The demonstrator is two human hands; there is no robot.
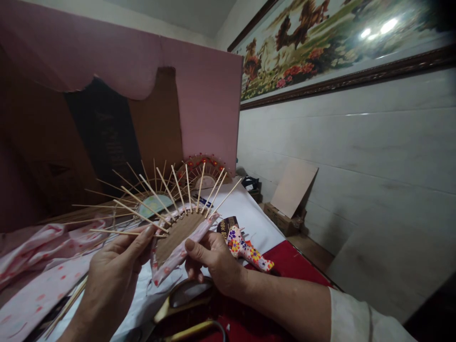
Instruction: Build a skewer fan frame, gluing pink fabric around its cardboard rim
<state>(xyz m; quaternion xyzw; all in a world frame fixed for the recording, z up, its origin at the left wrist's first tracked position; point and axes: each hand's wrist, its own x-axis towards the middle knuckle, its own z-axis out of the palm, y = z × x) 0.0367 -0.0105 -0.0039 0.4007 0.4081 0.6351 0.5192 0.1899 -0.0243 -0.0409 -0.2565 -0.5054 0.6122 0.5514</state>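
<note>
A half-round cardboard piece (pixel 183 232) with several thin wooden sticks fanning out of its curved edge is held up between both hands. Pink dotted fabric (pixel 176 259) wraps its straight edge. My left hand (pixel 119 259) pinches the piece at its left end, by the lowest sticks, thumb on top. My right hand (pixel 215 259) grips the fabric-covered straight edge, the thumb lying on the fabric. Just right of that hand lies a flower-patterned glue gun (pixel 249 249). Below the hands rests a large pair of scissors (pixel 194 330) with gold-coloured handles, partly cut off by the frame.
Behind stand a second stick fan with a pale green centre (pixel 155 205) and a finished-looking fan with red beads (pixel 204 166). Loose dotted fabric (pixel 39 289) covers the left side. A dark round label (pixel 227 225) sits behind the glue gun. A pink board (pixel 210 104) rises behind the table.
</note>
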